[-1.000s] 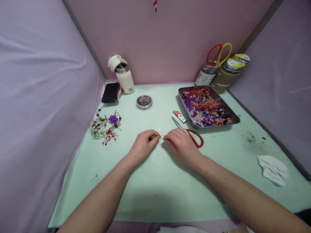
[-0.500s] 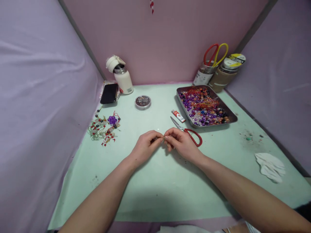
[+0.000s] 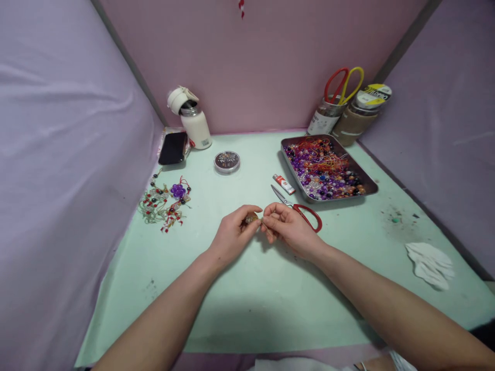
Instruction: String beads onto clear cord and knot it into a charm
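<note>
Over the middle of the table my left hand (image 3: 235, 230) is closed around a small cluster of clear, golden-tinted beads (image 3: 251, 218), partly hidden by the thumb and fingers. Fingertip to fingertip with it, my right hand (image 3: 288, 226) pinches what looks like a thin cord (image 3: 262, 221) coming from the beads; its far end is hidden. Just behind my right hand lie red-handled scissors (image 3: 308, 216), blades pointing up and left. A red and white lighter (image 3: 284, 184) rests beyond their blades.
A metal tray (image 3: 296, 178) of beads and cords sits at right, with jars (image 3: 325, 119) behind. Beaded strings (image 3: 158, 203) and a purple bead flower (image 3: 178, 191) lie left. Further back are a round case (image 3: 227, 162), a phone (image 3: 174, 148) and a bottle (image 3: 198, 129). White cloth (image 3: 430, 265) lies right.
My left forefinger has lifted away from the thumb, so the bead cluster now shows inside the hand. My right hand has barely moved and still pinches close to it.
</note>
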`<action>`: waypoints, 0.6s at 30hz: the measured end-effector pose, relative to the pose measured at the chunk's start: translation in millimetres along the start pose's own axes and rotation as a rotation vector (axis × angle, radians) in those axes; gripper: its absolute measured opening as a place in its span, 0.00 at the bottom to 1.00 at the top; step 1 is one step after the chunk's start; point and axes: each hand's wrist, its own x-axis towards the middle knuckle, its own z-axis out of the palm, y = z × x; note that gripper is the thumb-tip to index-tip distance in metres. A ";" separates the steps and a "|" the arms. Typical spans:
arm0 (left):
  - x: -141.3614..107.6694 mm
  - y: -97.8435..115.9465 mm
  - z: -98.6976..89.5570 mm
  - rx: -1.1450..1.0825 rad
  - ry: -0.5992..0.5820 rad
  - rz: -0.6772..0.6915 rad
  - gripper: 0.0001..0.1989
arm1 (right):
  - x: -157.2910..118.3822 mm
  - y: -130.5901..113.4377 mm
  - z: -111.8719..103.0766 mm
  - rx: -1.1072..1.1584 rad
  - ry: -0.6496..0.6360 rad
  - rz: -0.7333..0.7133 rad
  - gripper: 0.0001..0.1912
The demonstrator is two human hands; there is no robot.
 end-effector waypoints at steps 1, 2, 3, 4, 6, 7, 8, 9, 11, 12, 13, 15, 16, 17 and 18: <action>0.0 0.4 -0.7 -0.012 -0.008 0.008 0.13 | 0.1 -0.5 -0.7 0.019 -0.014 0.018 0.17; 0.1 1.1 -1.8 -0.020 -0.022 0.031 0.14 | 0.3 -0.9 -1.7 0.034 -0.029 0.040 0.18; 0.3 2.0 -3.1 -0.025 -0.040 0.061 0.13 | 0.5 -1.1 -2.8 0.046 -0.045 0.063 0.19; 0.6 3.1 -4.6 -0.031 -0.060 0.091 0.12 | 0.8 -1.2 -4.0 0.054 -0.060 0.086 0.19; 1.1 5.2 -7.4 -0.046 -0.094 0.126 0.11 | 1.3 -0.9 -6.2 0.059 -0.086 0.130 0.21; 1.3 6.0 -8.4 -0.057 -0.106 0.134 0.10 | 1.5 -0.5 -6.9 0.057 -0.093 0.139 0.21; 1.4 6.6 -9.1 -0.068 -0.111 0.136 0.10 | 1.7 0.1 -7.3 0.049 -0.094 0.135 0.21; 1.4 7.0 -9.4 -0.076 -0.109 0.132 0.10 | 1.8 0.7 -7.4 0.032 -0.086 0.117 0.21; 1.1 7.2 -9.1 -0.090 -0.086 0.104 0.09 | 1.9 1.8 -6.9 -0.025 -0.048 0.049 0.19; 0.9 7.2 -8.6 -0.097 -0.072 0.084 0.09 | 1.9 2.4 -6.5 -0.058 -0.021 0.010 0.17; 0.6 7.0 -8.1 -0.104 -0.058 0.064 0.08 | 2.0 2.9 -6.0 -0.090 0.006 -0.026 0.16; 0.2 6.6 -6.8 -0.121 -0.037 0.031 0.08 | 2.3 3.9 -5.5 -0.143 0.053 -0.077 0.15; 0.1 6.3 -6.3 -0.128 -0.031 0.021 0.07 | 2.5 4.4 -5.4 -0.163 0.068 -0.097 0.15; 0.0 6.1 -5.8 -0.132 -0.025 0.014 0.07 | 2.8 4.9 -5.5 -0.182 0.079 -0.115 0.14; 0.0 5.9 -5.4 -0.132 -0.020 0.009 0.07 | 3.0 5.2 -5.6 -0.200 0.086 -0.128 0.14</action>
